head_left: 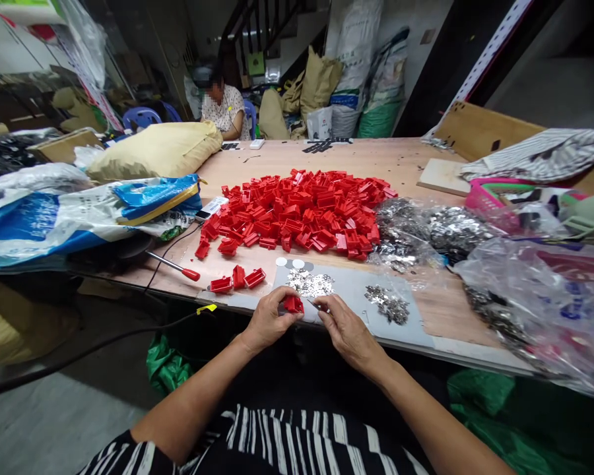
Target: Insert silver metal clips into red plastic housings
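A small red plastic part (293,304) is pinched between the thumb and fingers of my left hand (272,318) at the table's front edge. Just right of it, my right hand (344,328) is closed on a thin metal piece (314,304) whose tip points toward the red part. Behind my hands, shiny flat metal pieces (311,282) lie on a grey sheet (349,280), and a second, darker metal pile (389,304) lies to the right. Three loose red parts (238,277) sit left of the sheet. A large heap of red parts (301,211) covers the middle of the table.
A red-handled lever (191,274) sticks out at the left, near blue-and-white sacks (44,214). Clear bags of metal pieces (455,231) and a pink basket (492,201) stand at the right. Across the table sits a person (225,109) beside a tan sack (158,150).
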The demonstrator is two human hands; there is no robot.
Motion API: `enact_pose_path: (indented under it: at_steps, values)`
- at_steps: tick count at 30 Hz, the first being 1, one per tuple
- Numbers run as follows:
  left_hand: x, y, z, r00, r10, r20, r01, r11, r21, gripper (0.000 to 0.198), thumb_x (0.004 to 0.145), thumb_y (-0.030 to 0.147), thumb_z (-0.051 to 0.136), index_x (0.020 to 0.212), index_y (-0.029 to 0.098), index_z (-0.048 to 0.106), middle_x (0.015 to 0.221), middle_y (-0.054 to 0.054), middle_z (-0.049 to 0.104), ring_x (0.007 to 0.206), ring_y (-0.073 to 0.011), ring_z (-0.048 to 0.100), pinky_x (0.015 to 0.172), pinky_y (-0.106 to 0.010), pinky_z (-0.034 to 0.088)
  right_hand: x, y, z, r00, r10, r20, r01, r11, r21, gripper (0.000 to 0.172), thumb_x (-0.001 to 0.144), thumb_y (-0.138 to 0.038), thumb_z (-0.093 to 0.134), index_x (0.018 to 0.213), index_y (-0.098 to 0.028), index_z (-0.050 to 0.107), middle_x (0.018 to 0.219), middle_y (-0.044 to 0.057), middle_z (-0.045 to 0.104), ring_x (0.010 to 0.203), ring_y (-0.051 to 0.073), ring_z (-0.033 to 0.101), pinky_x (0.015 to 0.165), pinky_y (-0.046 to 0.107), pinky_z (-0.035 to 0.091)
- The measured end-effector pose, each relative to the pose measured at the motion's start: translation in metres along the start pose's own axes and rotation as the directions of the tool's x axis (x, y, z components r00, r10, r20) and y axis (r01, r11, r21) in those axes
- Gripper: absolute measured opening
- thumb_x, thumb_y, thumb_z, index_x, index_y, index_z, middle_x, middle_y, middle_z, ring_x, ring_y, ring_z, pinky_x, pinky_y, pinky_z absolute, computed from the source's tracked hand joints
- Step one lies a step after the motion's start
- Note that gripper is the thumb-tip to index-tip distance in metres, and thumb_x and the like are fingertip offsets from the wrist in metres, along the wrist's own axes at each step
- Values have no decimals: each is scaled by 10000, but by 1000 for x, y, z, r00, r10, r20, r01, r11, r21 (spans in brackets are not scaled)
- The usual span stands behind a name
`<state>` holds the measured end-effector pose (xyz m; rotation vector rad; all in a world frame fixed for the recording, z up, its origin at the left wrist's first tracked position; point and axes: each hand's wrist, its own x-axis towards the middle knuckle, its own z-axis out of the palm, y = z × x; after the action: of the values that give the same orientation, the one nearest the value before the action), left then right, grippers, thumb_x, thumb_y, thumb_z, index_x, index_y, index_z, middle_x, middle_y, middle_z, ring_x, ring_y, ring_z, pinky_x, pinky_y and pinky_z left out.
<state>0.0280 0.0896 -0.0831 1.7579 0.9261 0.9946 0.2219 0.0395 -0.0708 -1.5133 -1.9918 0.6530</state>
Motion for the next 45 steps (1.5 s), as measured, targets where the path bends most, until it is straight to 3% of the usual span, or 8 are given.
enact_pose_path:
  at_steps: [3,6,14,20,31,38,42,45]
  values:
    - [-2,11,2,987,-151,-56,119,918,-379,324,738,214,705,1025,193,556,947,-18,615,832,-130,591,799,-258,444,-2,-5,-6,996,53,77,-60,993,104,231,964,-303,334,1138,-200,446,952,32,589,842,111,561,787,248,431]
    - [-3,24,4,945,-324,36,247,643,-725,246,770,239,693,944,167,535,909,-25,637,867,-142,630,853,-280,449,-2,-12,-11,988,52,148,-78,982,171,355,978,-355,305,1299,-218,373,756,-16,572,698,93,535,730,227,413]
    - [-14,31,10,861,-412,298,385,145,-911,85,841,170,617,855,114,556,875,-71,690,838,-170,678,891,-327,484,-1,-26,-14,990,5,142,-29,985,170,443,969,-437,339,1363,-258,427,717,-19,598,648,82,548,692,196,429]
    - [-17,31,14,837,-438,328,372,16,-928,122,890,162,542,915,71,620,911,-106,706,890,-207,681,973,-398,462,5,-25,-10,998,-57,27,51,980,191,365,963,-395,372,1245,-259,559,1118,19,645,988,118,623,875,212,470]
    - [-15,40,15,814,-500,294,325,-27,-945,166,915,151,495,903,65,637,879,-102,711,835,-183,688,932,-365,492,4,-23,-9,997,-73,28,71,994,80,399,960,-404,368,1309,-273,509,1228,27,600,1054,147,617,936,269,477]
    - [-19,38,18,854,-453,254,323,81,-943,112,834,204,629,883,104,615,939,-89,694,923,-204,670,1028,-419,411,11,-26,-2,999,-14,-46,27,956,292,433,958,-454,347,1127,-180,636,839,38,653,709,94,589,676,183,460]
    - [-17,28,1,921,-388,-23,255,647,-719,146,794,273,671,761,154,592,939,-55,661,959,-202,631,1000,-415,403,11,-16,-5,991,135,-3,-131,964,232,488,957,-494,303,1217,-176,567,600,-9,527,558,85,488,576,186,394]
    - [-15,13,-22,947,-41,-317,41,999,-9,94,790,274,662,776,181,666,1037,-77,631,1074,-232,556,1017,-410,362,13,4,-13,967,244,-72,-242,970,33,418,929,-475,367,1163,-195,569,717,13,608,638,110,549,631,216,411]
